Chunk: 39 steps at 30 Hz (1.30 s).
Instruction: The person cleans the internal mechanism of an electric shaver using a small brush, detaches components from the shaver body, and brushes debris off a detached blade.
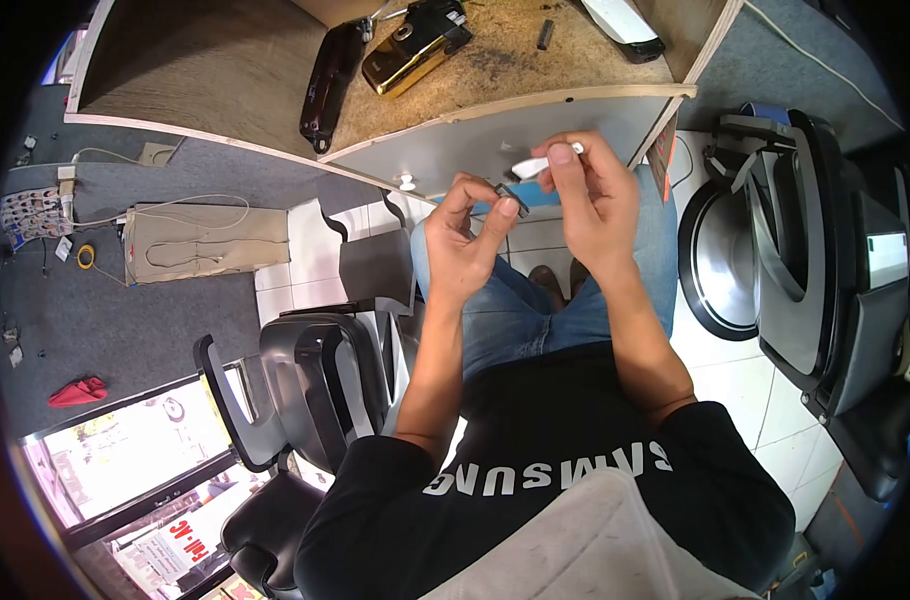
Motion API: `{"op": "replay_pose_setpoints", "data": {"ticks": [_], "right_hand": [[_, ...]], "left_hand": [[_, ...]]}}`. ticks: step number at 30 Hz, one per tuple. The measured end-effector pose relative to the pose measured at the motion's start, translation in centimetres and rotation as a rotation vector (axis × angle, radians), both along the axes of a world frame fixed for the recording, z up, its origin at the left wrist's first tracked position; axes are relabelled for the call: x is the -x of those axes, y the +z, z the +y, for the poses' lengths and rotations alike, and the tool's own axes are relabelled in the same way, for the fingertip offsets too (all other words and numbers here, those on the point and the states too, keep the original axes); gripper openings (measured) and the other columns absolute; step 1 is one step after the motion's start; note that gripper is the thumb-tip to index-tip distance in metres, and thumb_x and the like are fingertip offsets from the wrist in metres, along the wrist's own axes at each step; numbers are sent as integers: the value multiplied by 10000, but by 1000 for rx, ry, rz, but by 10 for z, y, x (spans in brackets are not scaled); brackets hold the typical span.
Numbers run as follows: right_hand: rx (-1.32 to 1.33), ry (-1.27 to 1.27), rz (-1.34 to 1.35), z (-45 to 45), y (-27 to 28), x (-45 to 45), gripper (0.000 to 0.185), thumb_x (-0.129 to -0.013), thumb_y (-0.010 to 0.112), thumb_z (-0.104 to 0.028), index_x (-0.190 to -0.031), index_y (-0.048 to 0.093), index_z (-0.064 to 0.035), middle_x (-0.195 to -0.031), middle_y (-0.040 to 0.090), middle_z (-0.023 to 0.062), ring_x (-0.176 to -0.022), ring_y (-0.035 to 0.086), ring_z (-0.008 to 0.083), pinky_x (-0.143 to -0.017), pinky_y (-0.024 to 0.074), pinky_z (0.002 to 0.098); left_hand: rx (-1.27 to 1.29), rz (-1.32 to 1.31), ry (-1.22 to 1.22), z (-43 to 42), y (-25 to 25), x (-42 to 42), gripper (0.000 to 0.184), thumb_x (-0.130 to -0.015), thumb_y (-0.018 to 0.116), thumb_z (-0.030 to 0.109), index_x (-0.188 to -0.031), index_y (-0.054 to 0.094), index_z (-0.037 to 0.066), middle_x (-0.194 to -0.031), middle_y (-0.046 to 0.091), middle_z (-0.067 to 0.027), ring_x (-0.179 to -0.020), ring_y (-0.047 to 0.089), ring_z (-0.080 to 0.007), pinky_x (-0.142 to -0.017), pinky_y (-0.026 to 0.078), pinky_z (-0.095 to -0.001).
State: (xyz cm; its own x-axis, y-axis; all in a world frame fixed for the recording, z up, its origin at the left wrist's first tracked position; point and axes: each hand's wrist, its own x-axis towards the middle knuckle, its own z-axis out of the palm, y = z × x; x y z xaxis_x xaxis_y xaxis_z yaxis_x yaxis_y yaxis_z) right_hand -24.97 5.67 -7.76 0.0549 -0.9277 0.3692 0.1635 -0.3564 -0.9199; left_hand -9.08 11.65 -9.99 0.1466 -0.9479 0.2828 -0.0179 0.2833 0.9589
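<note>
Your left hand [460, 243] pinches a small dark piece [512, 200] between thumb and fingers; your right hand [595, 205] pinches a white brush [532, 168], dark tip near the piece. Both hands are short of the tabletop [495, 75]; a slack pinch or hard stroke could drop the piece past your jeans [495, 325] onto the floor tiles [537, 236]. Bumping the black clipper [331, 85], whose end lies at the tabletop's front edge, could tip it off.

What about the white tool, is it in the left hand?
No: the right hand holds the white tool, while the left hand holds a small dark piece.
</note>
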Motion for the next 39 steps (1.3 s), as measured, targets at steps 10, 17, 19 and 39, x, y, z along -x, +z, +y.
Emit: {"op": "replay_pose_setpoints", "data": {"ticks": [10,17,19,39], "right_hand": [[82,-40,29,4,5,-1,186,-1098,681,-169,-1041,731,1,-906,771,71,-727,650,134,-676,515,295],[-146,-35,-114,0,1,0,254,-1136,639,-233,-1063,724,-5,-851,725,26,-722,606,77,-659,496,284],[-166,98,-85,-2,0,3,264,-1140,635,-242,-1058,724,-7,-842,716,16,-724,600,68,-658,494,274],[-69,319,12,-2,-1,-1,207,-1136,615,-179,-1162,719,-1,-1071,742,55,-828,616,100,-695,501,270]], "left_hand": [[-69,2,40,0,-3,1,130,-997,792,10,-988,663,3,-978,627,-33,-924,614,-114,-854,498,-265],[-36,53,28,-1,3,3,114,-1065,733,84,-1014,664,9,-964,639,-36,-856,621,-111,-784,496,-260],[-38,100,7,0,2,3,126,-1083,720,107,-1030,659,9,-959,648,-38,-833,629,-113,-768,502,-262],[-156,532,-323,-8,-11,-13,330,-1155,542,340,-1129,644,27,-956,628,-60,-876,554,-155,-1014,541,-464]]}}
